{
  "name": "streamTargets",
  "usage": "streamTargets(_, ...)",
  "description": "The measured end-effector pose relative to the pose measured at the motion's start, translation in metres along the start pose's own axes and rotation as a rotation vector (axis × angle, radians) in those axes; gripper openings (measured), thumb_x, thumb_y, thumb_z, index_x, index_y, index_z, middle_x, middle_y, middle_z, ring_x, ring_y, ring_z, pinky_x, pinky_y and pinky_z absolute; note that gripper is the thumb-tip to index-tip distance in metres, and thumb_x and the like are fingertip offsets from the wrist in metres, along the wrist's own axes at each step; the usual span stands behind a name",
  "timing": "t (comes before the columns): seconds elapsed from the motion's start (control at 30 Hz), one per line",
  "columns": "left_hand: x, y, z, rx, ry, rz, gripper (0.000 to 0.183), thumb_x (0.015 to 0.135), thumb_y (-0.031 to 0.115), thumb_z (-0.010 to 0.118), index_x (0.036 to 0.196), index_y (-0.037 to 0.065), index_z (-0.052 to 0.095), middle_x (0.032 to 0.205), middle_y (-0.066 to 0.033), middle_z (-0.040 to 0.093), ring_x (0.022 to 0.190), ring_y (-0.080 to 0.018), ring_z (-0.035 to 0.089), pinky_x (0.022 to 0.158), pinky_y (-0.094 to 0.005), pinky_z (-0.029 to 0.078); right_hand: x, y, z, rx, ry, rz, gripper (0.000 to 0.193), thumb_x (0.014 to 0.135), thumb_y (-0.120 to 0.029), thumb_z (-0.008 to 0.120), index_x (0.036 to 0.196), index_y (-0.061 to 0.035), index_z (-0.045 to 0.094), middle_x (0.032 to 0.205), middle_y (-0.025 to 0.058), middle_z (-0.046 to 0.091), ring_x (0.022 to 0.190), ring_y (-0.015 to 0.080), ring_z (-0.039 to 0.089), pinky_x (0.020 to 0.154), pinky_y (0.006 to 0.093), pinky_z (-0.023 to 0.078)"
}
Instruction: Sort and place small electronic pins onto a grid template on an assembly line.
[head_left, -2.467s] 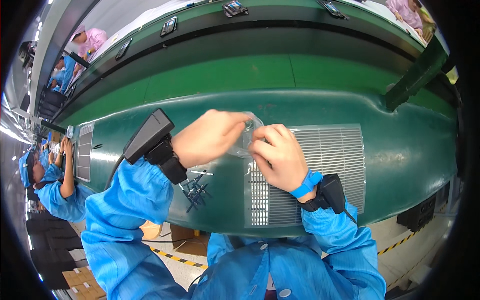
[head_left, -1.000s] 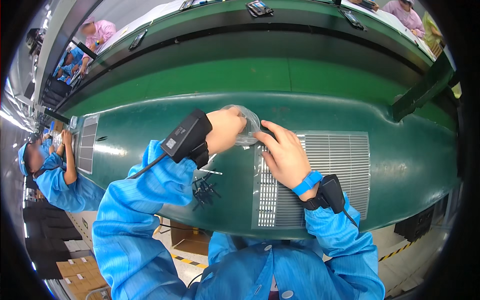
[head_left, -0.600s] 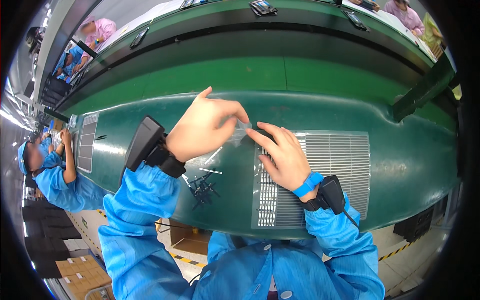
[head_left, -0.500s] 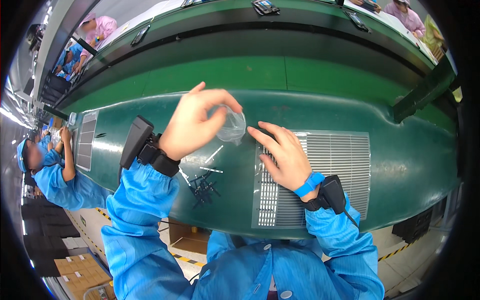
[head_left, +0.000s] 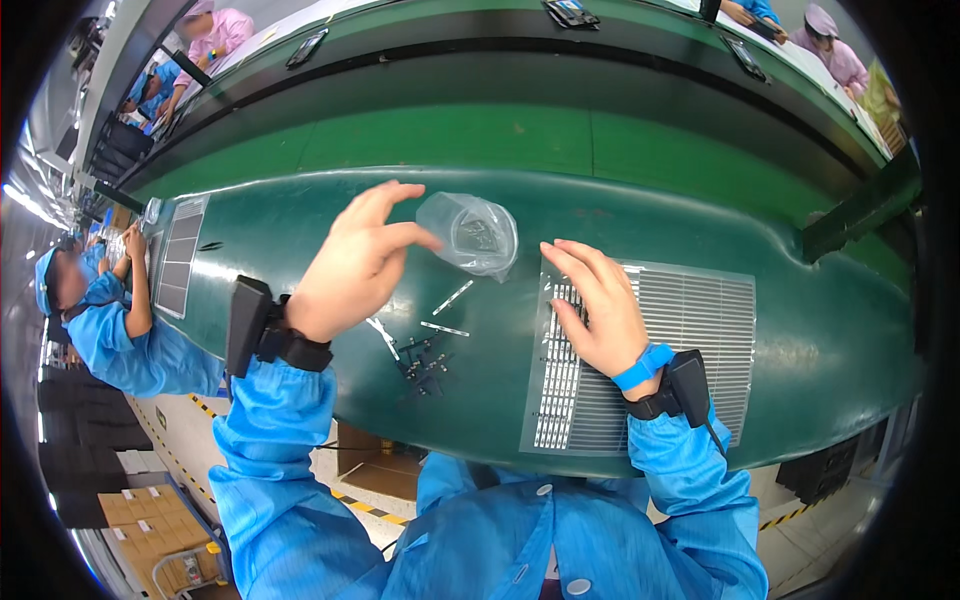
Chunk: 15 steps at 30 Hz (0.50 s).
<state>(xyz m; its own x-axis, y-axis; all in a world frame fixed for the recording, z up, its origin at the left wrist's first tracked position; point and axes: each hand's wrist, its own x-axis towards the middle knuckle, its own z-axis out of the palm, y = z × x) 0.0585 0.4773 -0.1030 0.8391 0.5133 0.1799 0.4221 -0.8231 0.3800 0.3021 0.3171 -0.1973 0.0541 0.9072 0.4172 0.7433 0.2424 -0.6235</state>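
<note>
Spreads the fingers of the left hand (head_left: pixel 350 265), with one straight digit at the near left edge of a clear plastic bag (head_left: pixel 467 246); cannot tell whether touching. Holds the right hand (head_left: pixel 607 312) with fingers loosely bent, close together, and thumb apart, above or on a film sheet (head_left: pixel 690 330); contact hidden.

Between both sets of fingertips, closer to the left: the bag. Thin, glossy, crumpled, roughly round in outline; fine bits inside, too small to make out.

Beneath the right fingers and outward: the sheet, flat, transparent, ruled with narrow pale bars; white dark-flecked rows along its left side.

Bodyward from the left fingertips: loose slim white strips (head_left: pixel 445 329), then a tangled heap of small black pieces (head_left: pixel 418 371). Under everything, a smooth green tabletop (head_left: pixel 830 350) with soft sheen. Behind the right fingers, at the wrist: a flat blue band (head_left: pixel 645 366).
</note>
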Motion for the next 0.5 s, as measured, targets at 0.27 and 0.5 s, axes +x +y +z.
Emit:
streamTargets(0.27, 0.003, 0.014, 0.023, -0.065, -0.005, -0.246, 0.037, 0.092, 0.002, 0.05, 0.129, -0.003, 0.057, 0.117, -0.0182, 0.053, 0.103, -0.0341, 0.058, 0.09, -0.0378, 0.047, -0.001, 0.003, -0.001, 0.018, 0.019, 0.029, 0.059, 0.08, -0.004, 0.067, 0.137, -0.0083, 0.052, 0.13, 0.0146, 0.055, 0.118, 0.0347, 0.054, 0.101, 0.0449, 0.042)
streamTargets(0.5, -0.009, 0.037, 0.048, -0.027, 0.067, -0.401, 0.062, 0.091, 0.012, 0.066, 0.141, -0.011, 0.038, 0.106, -0.0166, 0.053, 0.075, -0.0198, 0.063, 0.069, -0.0327, 0.053, -0.002, 0.002, -0.003, 0.026, 0.022, 0.044, 0.058, 0.079, -0.004, 0.067, 0.135, -0.0055, 0.052, 0.13, 0.0148, 0.055, 0.118, 0.0349, 0.054, 0.101, 0.0444, 0.042)
